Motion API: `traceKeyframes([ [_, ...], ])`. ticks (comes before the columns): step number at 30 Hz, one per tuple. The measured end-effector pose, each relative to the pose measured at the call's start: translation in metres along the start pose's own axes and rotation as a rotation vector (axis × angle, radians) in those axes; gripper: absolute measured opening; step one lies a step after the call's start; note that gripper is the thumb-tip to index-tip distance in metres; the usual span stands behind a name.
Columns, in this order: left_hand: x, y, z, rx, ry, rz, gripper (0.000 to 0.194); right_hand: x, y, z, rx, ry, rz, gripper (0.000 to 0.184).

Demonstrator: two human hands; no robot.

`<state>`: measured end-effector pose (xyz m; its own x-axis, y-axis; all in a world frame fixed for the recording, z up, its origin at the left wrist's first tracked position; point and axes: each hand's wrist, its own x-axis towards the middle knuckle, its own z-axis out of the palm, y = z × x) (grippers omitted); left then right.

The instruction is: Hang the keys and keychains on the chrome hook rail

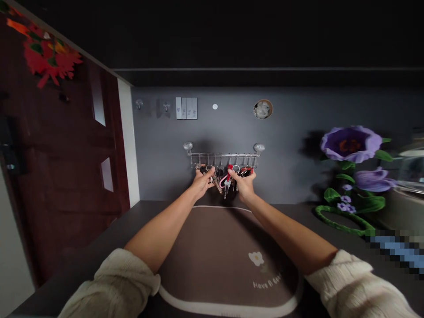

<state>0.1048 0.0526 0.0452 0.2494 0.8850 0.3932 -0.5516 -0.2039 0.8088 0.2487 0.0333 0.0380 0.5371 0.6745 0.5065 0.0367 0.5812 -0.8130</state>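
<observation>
A metal hook rack (222,155) is fixed to the grey back wall by two clear suction mounts. Bunches of keys (227,185) on rings hang along its hooks, some with red, black and pink parts. At the left end of the row, my left hand (201,182) is closed around a bunch of keys, its thumb across the front. Under the right end, my right hand (245,184) grips other keys, with red pieces showing beside its fingers. The hands partly hide what they hold. Between them, more keys dangle below the rack.
A brown mat (215,247) with a pale border covers the counter below. Purple crocheted flowers (351,143) stand at the right, beside a glass-topped container (412,172). Small clear hooks (166,107) and pale labelled strips (187,108) are on the wall. A dark shelf (251,39) overhangs.
</observation>
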Motion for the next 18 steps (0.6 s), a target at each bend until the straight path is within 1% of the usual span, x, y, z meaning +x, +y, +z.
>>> traceKeyframes([
  [3, 0.003, -0.005, 0.009, -0.053, 0.064, 0.036, 0.062, 0.000, -0.003, 0.006, 0.060, 0.079, 0.039, 0.074],
  [6, 0.007, -0.005, 0.015, -0.098, 0.157, 0.039, 0.063, 0.003, -0.009, 0.003, 0.088, 0.104, 0.101, 0.068],
  [8, 0.007, 0.000, 0.018, -0.110, 0.181, -0.003, 0.054, 0.006, -0.016, -0.003, 0.094, 0.098, 0.133, 0.062],
  [10, 0.005, 0.010, 0.021, -0.137, 0.195, -0.058, 0.037, 0.009, -0.025, -0.009, 0.098, 0.083, 0.179, 0.057],
  [12, 0.003, 0.022, 0.023, -0.192, 0.232, -0.104, 0.018, 0.013, -0.036, -0.013, 0.106, 0.063, 0.245, 0.051],
  [13, 0.003, 0.029, 0.025, -0.216, 0.253, -0.139, 0.012, 0.015, -0.042, -0.013, 0.112, 0.061, 0.283, 0.049],
  [16, 0.004, 0.047, 0.032, -0.212, 0.383, -0.258, 0.008, 0.021, -0.059, -0.008, 0.150, 0.121, 0.371, 0.041],
  [18, 0.008, 0.057, 0.037, -0.195, 0.417, -0.280, 0.006, 0.024, -0.068, -0.002, 0.169, 0.183, 0.396, 0.037],
])
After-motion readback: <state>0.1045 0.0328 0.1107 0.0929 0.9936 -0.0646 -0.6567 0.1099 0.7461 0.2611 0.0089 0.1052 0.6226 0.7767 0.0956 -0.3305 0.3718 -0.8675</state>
